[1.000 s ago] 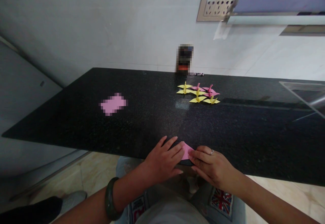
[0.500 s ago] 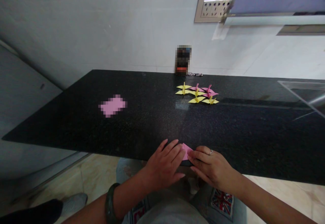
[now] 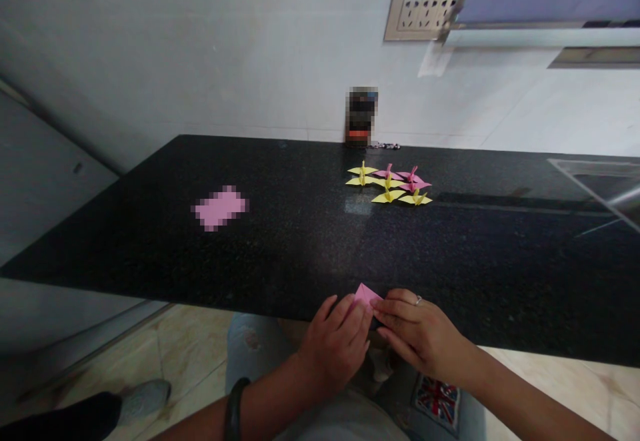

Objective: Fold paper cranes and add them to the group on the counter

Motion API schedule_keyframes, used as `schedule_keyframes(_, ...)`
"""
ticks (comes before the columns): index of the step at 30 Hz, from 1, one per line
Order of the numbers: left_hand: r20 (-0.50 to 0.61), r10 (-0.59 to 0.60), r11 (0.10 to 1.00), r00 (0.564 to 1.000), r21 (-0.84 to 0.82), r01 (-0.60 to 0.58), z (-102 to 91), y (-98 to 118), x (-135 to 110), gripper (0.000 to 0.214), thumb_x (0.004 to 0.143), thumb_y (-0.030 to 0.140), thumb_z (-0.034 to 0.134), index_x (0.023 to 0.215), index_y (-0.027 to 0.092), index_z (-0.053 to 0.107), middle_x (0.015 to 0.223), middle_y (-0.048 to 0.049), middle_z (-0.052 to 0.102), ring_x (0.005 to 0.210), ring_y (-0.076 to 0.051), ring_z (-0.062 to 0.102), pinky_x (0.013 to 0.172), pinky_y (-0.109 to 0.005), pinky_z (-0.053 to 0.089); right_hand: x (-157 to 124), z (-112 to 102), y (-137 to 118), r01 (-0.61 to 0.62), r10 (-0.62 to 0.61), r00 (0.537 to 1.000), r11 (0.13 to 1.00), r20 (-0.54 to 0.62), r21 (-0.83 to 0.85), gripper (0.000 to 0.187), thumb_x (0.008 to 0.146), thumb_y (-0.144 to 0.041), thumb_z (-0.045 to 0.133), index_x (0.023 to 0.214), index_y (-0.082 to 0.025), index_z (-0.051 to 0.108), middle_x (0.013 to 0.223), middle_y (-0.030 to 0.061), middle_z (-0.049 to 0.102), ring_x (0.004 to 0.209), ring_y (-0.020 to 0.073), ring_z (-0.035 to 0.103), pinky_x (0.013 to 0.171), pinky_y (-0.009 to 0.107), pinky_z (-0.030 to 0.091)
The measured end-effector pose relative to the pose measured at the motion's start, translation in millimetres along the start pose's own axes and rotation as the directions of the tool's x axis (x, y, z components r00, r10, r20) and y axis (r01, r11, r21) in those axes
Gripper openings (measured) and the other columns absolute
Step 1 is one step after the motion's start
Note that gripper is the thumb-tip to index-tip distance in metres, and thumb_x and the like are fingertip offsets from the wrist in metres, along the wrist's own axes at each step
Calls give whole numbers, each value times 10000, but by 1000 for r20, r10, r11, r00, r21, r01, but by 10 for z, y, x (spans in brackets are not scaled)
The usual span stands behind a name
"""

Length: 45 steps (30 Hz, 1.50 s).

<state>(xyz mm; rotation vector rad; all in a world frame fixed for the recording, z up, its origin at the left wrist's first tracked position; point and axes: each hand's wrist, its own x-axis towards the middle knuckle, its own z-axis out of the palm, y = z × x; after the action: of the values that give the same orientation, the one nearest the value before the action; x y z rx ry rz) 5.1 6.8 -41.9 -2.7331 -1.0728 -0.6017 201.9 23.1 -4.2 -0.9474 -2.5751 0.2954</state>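
A small folded pink paper (image 3: 367, 293) lies at the near edge of the black stone counter (image 3: 280, 227). My left hand (image 3: 338, 344) covers its left part, fingers bent and pressed onto it. My right hand (image 3: 419, 331), a ring on one finger, presses its fingertips on the paper's right side. Most of the paper is hidden under my fingers. Farther back on the counter sits a group of several folded paper cranes (image 3: 390, 185), yellow and pink.
A blurred pink sheet (image 3: 219, 207) lies on the counter's left half. A dark blurred object (image 3: 361, 117) stands against the wall behind the cranes. A socket plate (image 3: 421, 11) is on the wall, and a clear tray edge (image 3: 600, 184) juts in at right.
My left hand has slid back toward me and to the right, its fingers curling from flat to bent over the pink paper. My right hand has barely moved.
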Motion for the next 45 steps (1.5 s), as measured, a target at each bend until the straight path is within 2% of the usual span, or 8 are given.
schedule_keyframes(4, -4, 8, 1000, 1000, -19, -8, 9, -23, 28, 373, 814, 298, 409, 1145, 146, 489, 1127, -60, 543, 1065, -221, 424, 887, -383, 327, 22, -20, 3, -83, 83, 997, 997, -6, -9, 291, 833, -250, 417, 1062, -152, 567, 969, 117, 561, 863, 194, 518, 708, 325, 459)
schedule_keyframes(10, -13, 0, 998, 1000, -64, -1, 3, -33, 74, 334, 811, 298, 417, 1093, 153, 521, 1071, -57, 566, 1015, -219, 452, 847, -380, 353, 121, -12, -20, -164, 188, 973, 972, 136, -170, 430, 799, -461, 433, 1054, -143, 571, 785, 83, 522, 731, 198, 468, 646, 333, 401)
schedule_keyframes(15, -42, 8, 995, 999, -98, -12, -8, -52, 85, 306, 798, 290, 438, 1054, 159, 541, 1063, -52, 567, 1001, -219, 456, 825, -376, 368, 214, 8, -8, -153, 183, 972, 969, 146, -196, 524, 793, -504, 411, 1163, -143, 495, 802, 78, 533, 744, 199, 456, 669, 331, 369)
schedule_keyframes(23, -66, -6, 995, 998, -96, 0, 1, -39, 73, 191, 772, 285, 465, 880, 185, 588, 1008, -44, 581, 972, -212, 477, 830, -385, 372, 321, -20, 6, -155, 185, 976, 963, 119, -222, 623, 761, -577, 387, 1143, -103, 516, 796, 92, 556, 741, 213, 460, 704, 354, 339)
schedule_keyframes(30, -47, 3, 998, 999, -56, -6, -26, -21, 86, 351, 799, 302, 403, 1069, 124, 539, 1159, -91, 525, 1133, -218, 392, 942, -371, 303, 183, -31, 43, -105, 122, 991, 967, 56, -233, 602, 790, -573, 325, 1128, -120, 532, 734, 74, 544, 677, 187, 453, 677, 344, 317)
schedule_keyframes(36, -27, -16, 997, 999, -73, 14, 22, 2, 64, 379, 802, 323, 390, 1091, 126, 537, 1204, -88, 504, 1160, -227, 372, 958, -400, 277, 119, 11, 0, -56, 92, 991, 948, 101, -314, 635, 752, -593, 376, 1092, -86, 551, 753, 85, 559, 689, 201, 447, 697, 368, 325)
schedule_keyframes(42, 19, 1, 997, 1000, -78, 1, -3, 6, 58, 425, 803, 342, 387, 1147, 116, 491, 1191, -89, 515, 1174, -229, 352, 954, -402, 279, -281, -24, -121, -91, 125, 988, 943, 88, -320, 602, 760, -556, 417, 1115, -84, 534, 745, 80, 569, 694, 201, 460, 730, 384, 345)
schedule_keyframes(45, 21, 1, 996, 1000, -93, 1, -26, 5, 70, 415, 804, 335, 391, 1145, 124, 496, 1193, -87, 514, 1168, -226, 361, 953, -398, 283, -414, -125, -186, -157, 186, 981, 932, 60, -326, 570, 754, -566, 412, 1035, -103, 591, 700, 72, 555, 684, 206, 456, 744, 412, 337)
